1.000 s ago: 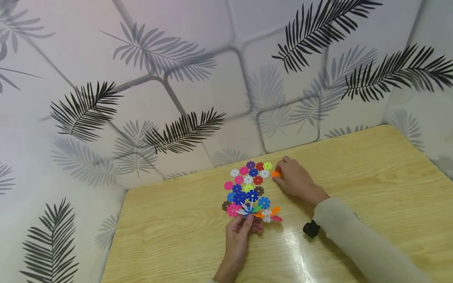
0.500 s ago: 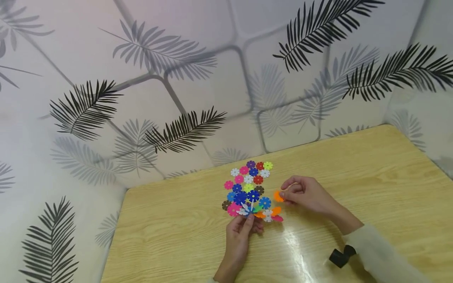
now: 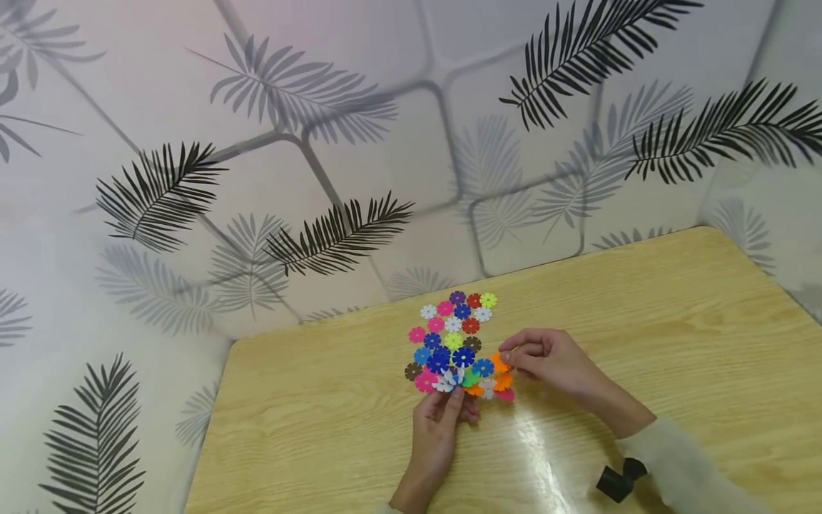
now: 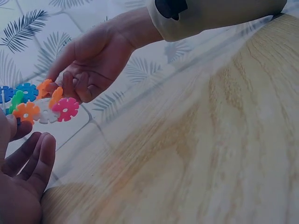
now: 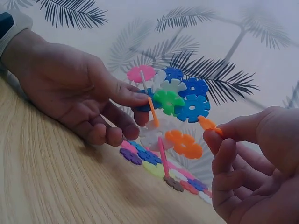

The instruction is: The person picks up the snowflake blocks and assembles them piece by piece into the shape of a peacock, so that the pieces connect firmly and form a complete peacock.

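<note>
My left hand (image 3: 437,432) pinches a cluster of joined snowflake-shaped plastic discs (image 3: 459,380) between thumb and fingers, near the table's middle. In the right wrist view, the cluster shows a green disc (image 5: 169,101), a light blue disc (image 5: 192,108), an orange disc (image 5: 184,144), and white and pink ones. My right hand (image 3: 559,364) pinches another orange disc (image 5: 208,123) by its edge, with thumb and index finger. That disc's rim meets the rim of the light blue one; whether their slots interlock cannot be seen.
Loose flat discs (image 3: 452,325) in several colours lie on the wooden table (image 3: 308,414) just beyond the cluster. A patterned wall (image 3: 385,178) stands along the far edge. A black device (image 3: 614,484) hangs at my right wrist.
My right hand has brought the orange disc from the far right side of the loose discs back toward me, up against the cluster's right side. My left hand has stayed nearly still.
</note>
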### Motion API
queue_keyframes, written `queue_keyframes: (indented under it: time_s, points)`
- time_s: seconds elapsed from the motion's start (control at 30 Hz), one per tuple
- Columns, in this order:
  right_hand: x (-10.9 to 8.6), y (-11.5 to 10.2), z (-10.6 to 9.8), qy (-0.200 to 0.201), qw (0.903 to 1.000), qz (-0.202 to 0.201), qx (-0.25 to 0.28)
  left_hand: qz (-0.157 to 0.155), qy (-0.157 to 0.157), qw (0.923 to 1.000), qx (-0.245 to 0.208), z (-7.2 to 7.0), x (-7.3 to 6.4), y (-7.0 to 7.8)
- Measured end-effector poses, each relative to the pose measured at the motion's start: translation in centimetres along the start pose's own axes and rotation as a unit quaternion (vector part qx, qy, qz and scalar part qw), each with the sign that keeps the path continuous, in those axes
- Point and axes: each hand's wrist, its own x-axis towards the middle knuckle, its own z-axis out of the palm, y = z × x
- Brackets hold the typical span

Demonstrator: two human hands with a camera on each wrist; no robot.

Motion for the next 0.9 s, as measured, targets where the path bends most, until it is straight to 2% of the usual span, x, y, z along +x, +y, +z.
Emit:
queue_keyframes:
  time_s: [0.2, 0.43, 0.9]
  points:
    - [-0.3, -0.6, 0.3, 0.011, 0.9999, 0.000, 0.010, 0.017, 0.015, 0.9994, 0.026, 0.2, 0.1, 0.1]
    - [-0.5, -0.6, 0.8, 0.031, 0.9990, 0.011, 0.030, 0.020, 0.028, 0.9990, 0.029, 0.3, 0.0, 0.0]
    - [-0.7, -0.6, 1.5, 0.055, 0.9982, 0.012, 0.020, 0.033, 0.015, 0.9983, 0.045, 0.7, -0.4, 0.1]
